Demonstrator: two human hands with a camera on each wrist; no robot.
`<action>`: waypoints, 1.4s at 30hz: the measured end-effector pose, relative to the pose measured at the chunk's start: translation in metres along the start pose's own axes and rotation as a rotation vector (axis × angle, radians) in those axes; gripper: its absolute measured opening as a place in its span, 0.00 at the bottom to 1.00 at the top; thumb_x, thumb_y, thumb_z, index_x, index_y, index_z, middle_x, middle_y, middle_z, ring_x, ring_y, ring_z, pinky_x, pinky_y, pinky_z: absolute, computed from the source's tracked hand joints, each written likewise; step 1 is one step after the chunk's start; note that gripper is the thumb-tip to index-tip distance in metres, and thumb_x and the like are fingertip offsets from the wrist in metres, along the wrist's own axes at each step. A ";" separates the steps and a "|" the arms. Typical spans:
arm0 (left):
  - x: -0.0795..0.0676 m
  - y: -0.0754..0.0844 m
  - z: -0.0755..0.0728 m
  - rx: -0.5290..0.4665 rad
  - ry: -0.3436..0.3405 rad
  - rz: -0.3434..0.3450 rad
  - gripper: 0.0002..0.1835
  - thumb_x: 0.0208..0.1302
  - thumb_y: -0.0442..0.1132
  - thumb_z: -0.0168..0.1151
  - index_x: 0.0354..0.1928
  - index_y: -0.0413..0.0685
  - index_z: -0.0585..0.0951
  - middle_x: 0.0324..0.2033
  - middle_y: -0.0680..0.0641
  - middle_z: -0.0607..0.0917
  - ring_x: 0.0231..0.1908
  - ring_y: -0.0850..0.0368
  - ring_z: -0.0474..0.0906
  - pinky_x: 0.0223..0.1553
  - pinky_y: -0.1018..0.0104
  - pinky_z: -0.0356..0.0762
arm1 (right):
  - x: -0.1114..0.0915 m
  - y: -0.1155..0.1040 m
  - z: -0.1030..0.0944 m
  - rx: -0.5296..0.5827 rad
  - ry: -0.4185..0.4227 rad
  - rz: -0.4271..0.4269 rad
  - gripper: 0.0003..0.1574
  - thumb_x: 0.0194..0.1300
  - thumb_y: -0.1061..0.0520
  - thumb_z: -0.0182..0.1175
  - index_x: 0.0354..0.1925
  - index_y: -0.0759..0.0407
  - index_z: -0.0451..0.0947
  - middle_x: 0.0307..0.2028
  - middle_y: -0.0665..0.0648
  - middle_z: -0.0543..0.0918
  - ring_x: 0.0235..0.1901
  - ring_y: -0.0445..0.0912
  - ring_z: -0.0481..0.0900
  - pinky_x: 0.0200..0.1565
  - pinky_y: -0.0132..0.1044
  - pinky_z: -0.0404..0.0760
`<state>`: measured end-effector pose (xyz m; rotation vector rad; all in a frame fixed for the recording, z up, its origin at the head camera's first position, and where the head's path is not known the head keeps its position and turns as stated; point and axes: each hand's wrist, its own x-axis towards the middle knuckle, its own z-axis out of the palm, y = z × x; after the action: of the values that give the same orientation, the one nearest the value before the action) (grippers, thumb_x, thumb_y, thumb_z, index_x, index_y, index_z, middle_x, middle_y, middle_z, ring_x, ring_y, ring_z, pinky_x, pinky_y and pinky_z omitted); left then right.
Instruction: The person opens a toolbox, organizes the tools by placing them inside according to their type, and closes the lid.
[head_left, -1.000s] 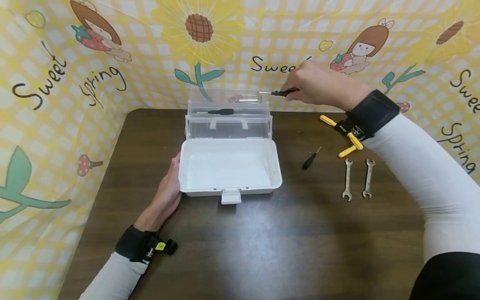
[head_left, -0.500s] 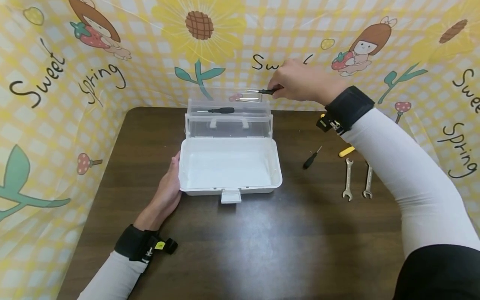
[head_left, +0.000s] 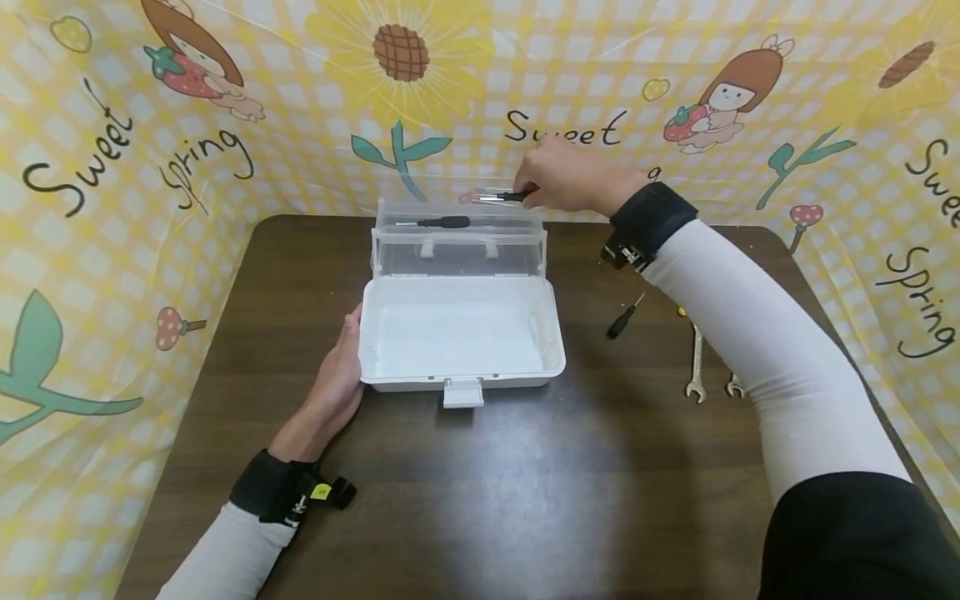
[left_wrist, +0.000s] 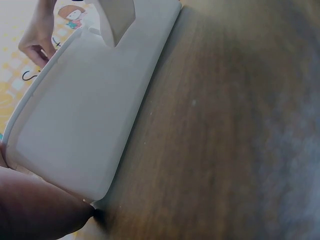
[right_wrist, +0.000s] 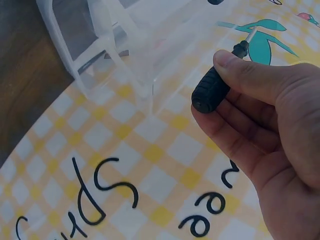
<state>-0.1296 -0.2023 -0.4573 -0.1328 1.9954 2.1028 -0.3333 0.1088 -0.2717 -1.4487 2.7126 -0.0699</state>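
Observation:
A white toolbox (head_left: 461,377) stands opened on the brown table, its clear lid and trays (head_left: 457,260) raised at the back. Against its left side rests my left hand (head_left: 326,392); in the left wrist view part of that hand touches the corner of the white wall (left_wrist: 75,110). My right hand (head_left: 573,177) pinches a small black-handled screwdriver (right_wrist: 212,90) between thumb and fingers, above the right end of the clear tray. Its shaft points left, beside a thin L-shaped hex key (head_left: 486,201). Another black screwdriver (head_left: 446,222) lies in the clear compartment.
Right of the box a third black screwdriver (head_left: 622,321) lies on the table (head_left: 525,483). Farther right are two open-ended wrenches (head_left: 697,367), partly under the right sleeve (head_left: 750,333). A patterned yellow cloth (head_left: 300,150) hangs close behind the toolbox.
My right hand has moved left and slightly down with the screwdriver, from beside the box to over the clear tray. The right sleeve now covers the yellow-handled tools almost wholly. My left hand stays put.

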 end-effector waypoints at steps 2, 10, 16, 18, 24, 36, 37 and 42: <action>0.000 0.000 0.000 -0.001 0.002 0.003 0.35 0.72 0.66 0.27 0.78 0.71 0.43 0.77 0.63 0.44 0.74 0.65 0.42 0.73 0.56 0.44 | 0.004 0.000 0.004 -0.006 -0.001 0.003 0.06 0.62 0.59 0.65 0.30 0.61 0.85 0.26 0.56 0.82 0.27 0.48 0.72 0.35 0.41 0.71; -0.001 0.001 0.000 0.009 0.000 -0.018 0.36 0.71 0.67 0.27 0.78 0.70 0.41 0.78 0.62 0.42 0.74 0.65 0.39 0.73 0.56 0.42 | 0.018 -0.001 0.024 0.006 0.013 0.033 0.05 0.59 0.61 0.67 0.33 0.61 0.87 0.31 0.57 0.87 0.30 0.49 0.76 0.39 0.42 0.77; -0.001 0.002 0.001 0.012 0.007 -0.016 0.36 0.72 0.66 0.26 0.78 0.69 0.40 0.78 0.62 0.41 0.74 0.65 0.39 0.73 0.57 0.41 | 0.021 -0.001 0.031 -0.001 0.014 0.054 0.05 0.58 0.59 0.69 0.33 0.61 0.87 0.31 0.57 0.86 0.30 0.48 0.76 0.39 0.43 0.77; -0.001 0.002 0.001 0.017 0.006 -0.013 0.36 0.72 0.66 0.26 0.78 0.69 0.40 0.78 0.62 0.42 0.74 0.65 0.39 0.73 0.57 0.41 | 0.022 -0.001 0.033 -0.011 0.011 0.058 0.05 0.58 0.59 0.68 0.31 0.60 0.86 0.28 0.56 0.85 0.29 0.48 0.74 0.37 0.42 0.75; -0.001 0.003 0.001 0.037 0.006 -0.027 0.37 0.71 0.67 0.25 0.78 0.69 0.39 0.78 0.62 0.40 0.74 0.66 0.37 0.73 0.57 0.40 | 0.025 -0.003 0.041 -0.041 -0.001 0.080 0.07 0.58 0.54 0.69 0.29 0.57 0.84 0.26 0.53 0.82 0.28 0.48 0.72 0.35 0.40 0.72; 0.000 0.002 0.002 0.031 0.009 -0.036 0.37 0.70 0.68 0.25 0.78 0.70 0.40 0.78 0.62 0.40 0.74 0.66 0.37 0.73 0.57 0.40 | 0.022 -0.006 0.048 -0.016 0.050 0.028 0.06 0.59 0.57 0.68 0.28 0.59 0.85 0.26 0.53 0.83 0.26 0.46 0.74 0.34 0.39 0.74; 0.000 0.002 0.002 0.031 0.009 -0.035 0.37 0.70 0.68 0.25 0.78 0.70 0.40 0.78 0.63 0.40 0.74 0.66 0.37 0.73 0.57 0.40 | 0.021 -0.006 0.048 -0.016 0.051 0.024 0.06 0.59 0.57 0.68 0.28 0.59 0.85 0.26 0.53 0.83 0.26 0.46 0.73 0.34 0.39 0.74; -0.001 0.002 0.002 0.026 0.008 -0.025 0.36 0.71 0.67 0.25 0.78 0.71 0.40 0.77 0.63 0.41 0.74 0.66 0.37 0.73 0.57 0.40 | 0.021 -0.006 0.048 -0.008 0.062 -0.004 0.08 0.59 0.58 0.68 0.25 0.59 0.82 0.25 0.54 0.82 0.25 0.47 0.71 0.34 0.39 0.72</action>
<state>-0.1286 -0.2010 -0.4549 -0.1609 2.0146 2.0634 -0.3364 0.0881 -0.3197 -1.4787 2.7614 -0.1061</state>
